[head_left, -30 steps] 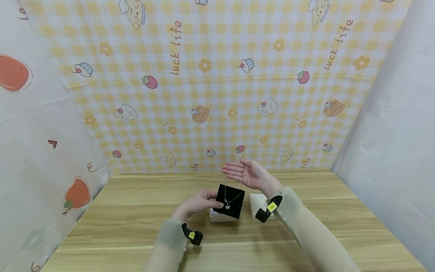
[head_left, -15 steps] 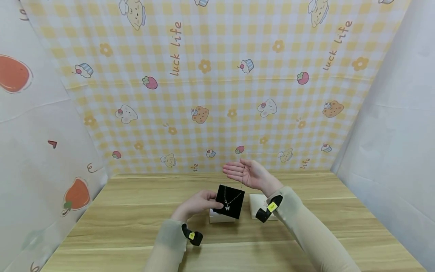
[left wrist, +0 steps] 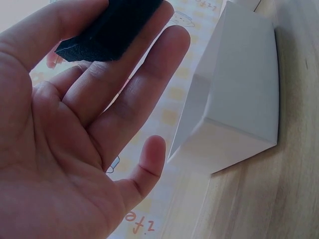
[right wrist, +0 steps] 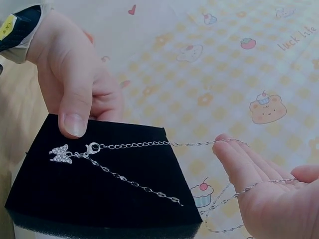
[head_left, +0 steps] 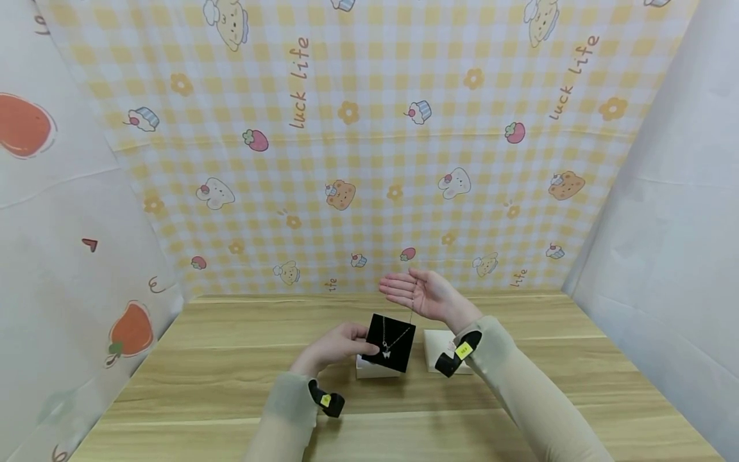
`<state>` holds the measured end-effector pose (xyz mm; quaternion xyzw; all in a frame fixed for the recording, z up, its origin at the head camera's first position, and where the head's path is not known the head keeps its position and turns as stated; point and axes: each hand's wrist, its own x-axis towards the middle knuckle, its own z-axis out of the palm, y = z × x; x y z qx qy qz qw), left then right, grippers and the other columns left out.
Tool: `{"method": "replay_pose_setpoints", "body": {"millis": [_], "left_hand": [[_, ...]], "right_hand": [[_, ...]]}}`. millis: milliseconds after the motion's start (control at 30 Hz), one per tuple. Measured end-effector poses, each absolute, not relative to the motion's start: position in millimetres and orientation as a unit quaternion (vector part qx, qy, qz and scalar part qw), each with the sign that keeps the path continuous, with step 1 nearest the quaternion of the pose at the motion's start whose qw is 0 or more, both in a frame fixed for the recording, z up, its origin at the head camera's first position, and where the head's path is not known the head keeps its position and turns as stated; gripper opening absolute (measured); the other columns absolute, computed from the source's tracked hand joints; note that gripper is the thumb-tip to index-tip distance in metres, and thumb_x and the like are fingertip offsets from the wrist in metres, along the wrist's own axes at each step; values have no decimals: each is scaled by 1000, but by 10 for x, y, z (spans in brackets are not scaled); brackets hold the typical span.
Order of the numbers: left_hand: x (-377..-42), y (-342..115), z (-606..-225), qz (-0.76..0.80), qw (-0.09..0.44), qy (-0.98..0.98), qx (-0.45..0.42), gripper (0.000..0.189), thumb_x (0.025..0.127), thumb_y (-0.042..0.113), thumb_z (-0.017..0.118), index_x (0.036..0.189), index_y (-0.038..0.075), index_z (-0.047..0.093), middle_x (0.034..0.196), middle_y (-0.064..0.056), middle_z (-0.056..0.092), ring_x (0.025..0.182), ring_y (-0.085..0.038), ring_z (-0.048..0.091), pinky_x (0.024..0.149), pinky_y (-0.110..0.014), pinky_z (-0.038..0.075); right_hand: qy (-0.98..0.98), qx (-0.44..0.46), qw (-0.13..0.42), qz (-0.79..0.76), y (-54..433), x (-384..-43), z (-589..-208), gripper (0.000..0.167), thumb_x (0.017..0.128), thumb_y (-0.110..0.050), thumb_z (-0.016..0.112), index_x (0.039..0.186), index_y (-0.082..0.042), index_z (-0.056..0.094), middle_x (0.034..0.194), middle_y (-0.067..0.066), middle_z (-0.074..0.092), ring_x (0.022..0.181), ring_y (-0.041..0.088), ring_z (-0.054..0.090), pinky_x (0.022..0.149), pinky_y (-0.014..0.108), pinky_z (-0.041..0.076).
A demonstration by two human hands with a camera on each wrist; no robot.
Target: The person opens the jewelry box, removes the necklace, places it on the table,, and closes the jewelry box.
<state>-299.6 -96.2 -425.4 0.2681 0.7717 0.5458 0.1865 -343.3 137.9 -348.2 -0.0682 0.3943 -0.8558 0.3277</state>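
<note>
A black jewelry pad (head_left: 399,354) is tilted up in my left hand (head_left: 337,343), which pinches its near-left edge with the thumb on the front face. Across the pad lies a silver necklace (right wrist: 133,183) with a lobster clasp and a small butterfly pendant (right wrist: 60,154). My right hand (head_left: 424,296) is held just beyond the pad, palm facing me and fingers straight. Part of the chain runs from the pad over this hand, as the right wrist view shows. The left wrist view catches only a corner of the pad between thumb and fingers.
Under the pad stands an open white box (left wrist: 244,89) on the wooden table (head_left: 231,372). A flat white lid or box (head_left: 437,346) lies to its right, partly hidden by the right wrist. Behind the table hangs a yellow checked cloth (head_left: 369,160).
</note>
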Motion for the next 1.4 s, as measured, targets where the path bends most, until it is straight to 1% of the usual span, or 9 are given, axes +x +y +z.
{"method": "replay_pose_setpoints", "body": {"millis": [200, 467, 567, 700, 800, 1033, 1100, 1400], "left_hand": [[-2990, -962, -4254, 543, 189, 772, 270, 23, 89, 16, 66, 101, -3, 69, 93, -5, 72, 86, -14, 64, 87, -32, 48], [-2990, -953, -4253, 543, 192, 771, 271, 23, 89, 17, 66, 101, -2, 70, 92, -5, 71, 86, -13, 63, 88, -31, 47], [-2991, -952, -4254, 543, 193, 771, 271, 23, 89, 17, 65, 101, -3, 69, 92, -4, 71, 86, -13, 63, 87, -31, 47], [-2987, -955, -4247, 542, 193, 772, 270, 24, 90, 17, 65, 102, -2, 69, 93, -4, 71, 88, -14, 63, 88, -32, 47], [-2985, -956, -4246, 541, 193, 774, 268, 24, 89, 18, 65, 102, -2, 69, 93, -4, 71, 88, -14, 63, 88, -32, 47], [-2987, -954, -4251, 543, 194, 773, 266, 23, 90, 17, 65, 101, -2, 69, 93, -4, 71, 87, -14, 63, 87, -31, 47], [-2985, -955, -4253, 543, 193, 773, 265, 23, 90, 18, 65, 101, -2, 69, 93, -4, 71, 87, -14, 63, 87, -31, 47], [-2987, -950, -4260, 541, 194, 774, 266, 23, 90, 18, 65, 100, -2, 69, 92, -4, 71, 87, -14, 63, 87, -32, 47]], "right_hand": [[387, -74, 333, -857, 1387, -3431, -3470, 57, 108, -29, 19, 151, 8, 11, 157, 26, 12, 142, 34, 23, 110, 37, 31], [391, -69, 321, -860, 1380, -3421, -3474, 56, 108, -29, 20, 150, 8, 17, 154, 27, 22, 141, 34, 27, 109, 38, 32], [392, -71, 321, -859, 1372, -3421, -3496, 56, 108, -29, 20, 150, 7, 17, 155, 26, 20, 142, 34, 25, 110, 39, 31], [394, -78, 325, -856, 1361, -3429, -3530, 56, 108, -29, 19, 151, 7, 13, 157, 25, 14, 143, 33, 22, 112, 39, 27], [397, -80, 325, -854, 1355, -3429, -3524, 56, 108, -28, 18, 151, 7, 13, 157, 25, 13, 143, 33, 21, 113, 39, 25], [403, -73, 308, -859, 1356, -3409, -3453, 56, 108, -29, 21, 149, 9, 20, 155, 26, 22, 142, 32, 26, 112, 38, 27], [403, -73, 306, -859, 1360, -3406, -3444, 56, 108, -29, 21, 149, 9, 20, 154, 26, 22, 141, 32, 26, 112, 38, 28], [404, -88, 304, -858, 1378, -3403, -3416, 56, 108, -29, 20, 150, 8, 18, 156, 25, 17, 142, 31, 25, 112, 37, 27]]}}
